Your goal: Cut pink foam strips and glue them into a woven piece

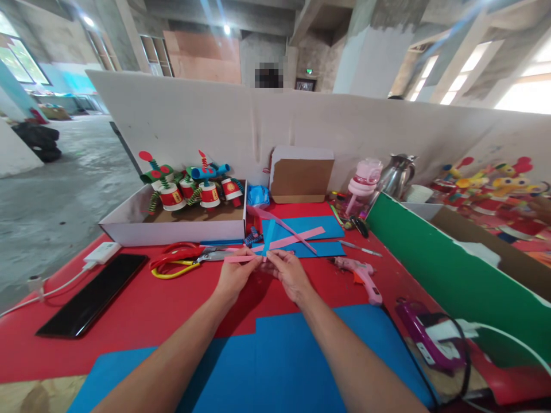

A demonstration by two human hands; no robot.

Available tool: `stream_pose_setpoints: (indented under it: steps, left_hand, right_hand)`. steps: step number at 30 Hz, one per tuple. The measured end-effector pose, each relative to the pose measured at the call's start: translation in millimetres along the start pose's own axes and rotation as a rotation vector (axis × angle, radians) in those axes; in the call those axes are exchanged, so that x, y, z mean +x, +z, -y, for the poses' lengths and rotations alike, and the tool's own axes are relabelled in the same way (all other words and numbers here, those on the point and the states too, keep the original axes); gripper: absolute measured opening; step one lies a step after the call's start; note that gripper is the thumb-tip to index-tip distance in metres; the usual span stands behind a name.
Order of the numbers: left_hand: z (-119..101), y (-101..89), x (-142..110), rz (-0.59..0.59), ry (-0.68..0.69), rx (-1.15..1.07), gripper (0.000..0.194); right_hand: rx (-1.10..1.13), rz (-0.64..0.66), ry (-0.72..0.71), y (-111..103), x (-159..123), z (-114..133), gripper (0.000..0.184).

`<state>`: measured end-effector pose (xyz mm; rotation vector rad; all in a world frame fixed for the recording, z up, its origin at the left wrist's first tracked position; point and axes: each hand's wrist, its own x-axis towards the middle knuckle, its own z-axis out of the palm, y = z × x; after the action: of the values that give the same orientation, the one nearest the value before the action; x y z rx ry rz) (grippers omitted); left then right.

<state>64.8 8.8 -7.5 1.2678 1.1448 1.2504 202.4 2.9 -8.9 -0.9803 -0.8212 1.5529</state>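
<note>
Above the middle of the red table, my left hand point(236, 274) pinches a narrow pink paper strip point(235, 259) that sticks out to the left. Close beside it, my right hand point(291, 276) pinches a blue paper strip point(269, 234) near its lower end, and this strip points away from me. The two strips meet at right angles between my fingertips; whether they are glued there I cannot tell. Just beyond my hands, loose pink strips point(313, 232) lie across blue paper sheets point(329, 225). Red-and-yellow-handled scissors point(176, 264) rest to the left of my left hand.
A white box point(181, 234) with several paper-cup figures stands back left. A pink glue gun point(359, 272) lies right. Blue sheets point(258, 367) are under my forearms. A phone point(92, 295), a purple power strip point(430, 338) and a green-sided box point(430, 258) flank the work area.
</note>
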Motion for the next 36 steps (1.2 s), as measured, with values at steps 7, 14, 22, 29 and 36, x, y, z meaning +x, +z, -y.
stream_pose_setpoints:
  steps: [7, 14, 22, 29, 36]
  left_hand:
    - [1.9, -0.4, 0.8, -0.013, -0.021, -0.063, 0.032]
    - [-1.5, 1.5, -1.1, 0.003, -0.03, -0.105, 0.029]
    - [-1.6, 1.2, -0.7, 0.016, -0.027, -0.075, 0.03]
    - [-0.1, 0.2, 1.4, -0.003, -0.014, -0.023, 0.029]
    - [-1.2, -0.3, 2.3, 0.014, -0.075, -0.078, 0.037]
  right_hand:
    - [0.034, 0.032, 0.038, -1.5, 3.0, -3.8, 0.042]
    - [0.043, -0.006, 0.03, -3.4, 4.6, -5.4, 0.039]
    - [0.067, -0.041, 0.01, -3.2, 4.6, -5.8, 0.04]
    - [0.038, -0.023, 0.037, -3.1, 2.6, -4.5, 0.037]
    - [0.085, -0.175, -0.037, -1.4, 5.1, -1.6, 0.035]
